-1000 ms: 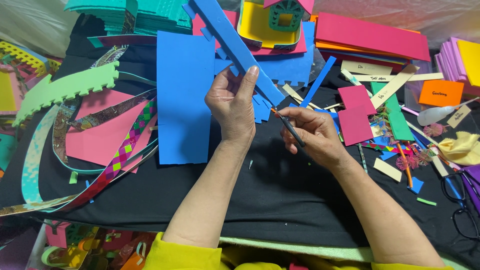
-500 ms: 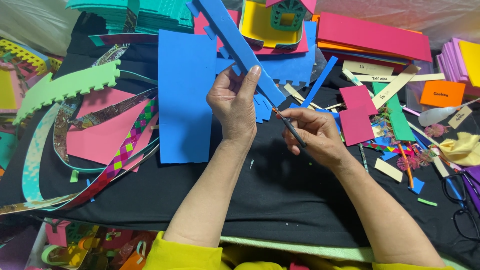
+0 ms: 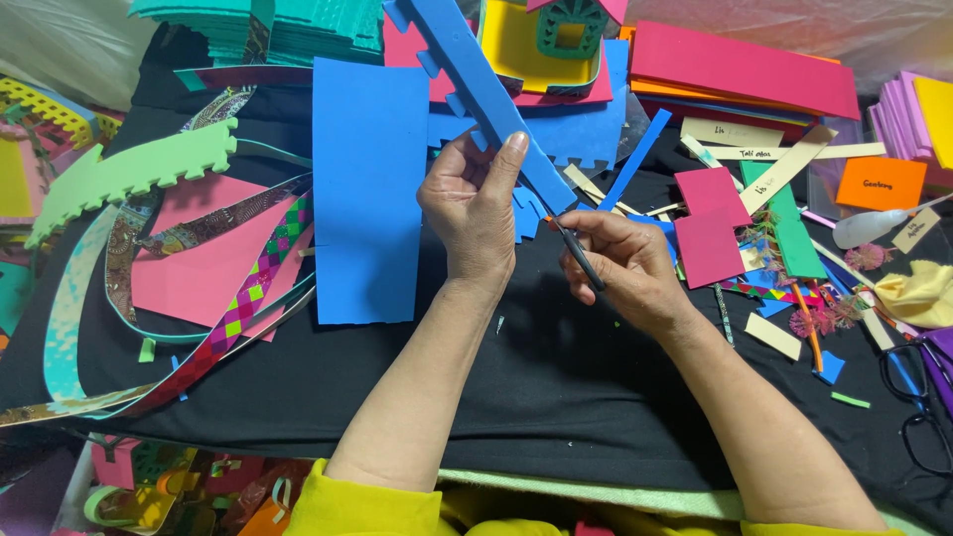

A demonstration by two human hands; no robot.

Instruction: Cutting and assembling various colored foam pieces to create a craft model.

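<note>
We hold a long blue foam strip [image 3: 475,74] with notched edges slanting up and away over the black cloth [image 3: 556,387]; its lower end sits between our two hands, its upper end reaches over the pink and yellow sheets at the far side. Our left hand [image 3: 475,213] is clamped on that strip, thumb pressed along its near face and fingers curled behind it. Our right hand [image 3: 630,268], just to the right of the strip's lower end, is closed around a slim dark cutting tool [image 3: 579,256] with an orange tip, and that tip touches the strip's bottom edge.

Just left of the strip lies a large blue foam sheet [image 3: 367,189], flat on the cloth, its right edge close to our left hand. Further left of the strip are a pink sheet [image 3: 199,263], a patterned woven ribbon [image 3: 248,298] running diagonally, and a light green notched foam piece [image 3: 129,174]. Beyond the strip's upper end stand a stack of teal foam [image 3: 288,30] and a yellow tray with a small green house shape [image 3: 571,25].

Right of the strip we see two magenta squares [image 3: 707,233], a green strip [image 3: 789,223], cream paper labels [image 3: 754,139], an orange card [image 3: 879,182], a red foam slab [image 3: 740,69] and, at the far right, dark glasses [image 3: 918,397]. Small offcuts lie scattered on the cloth there.
</note>
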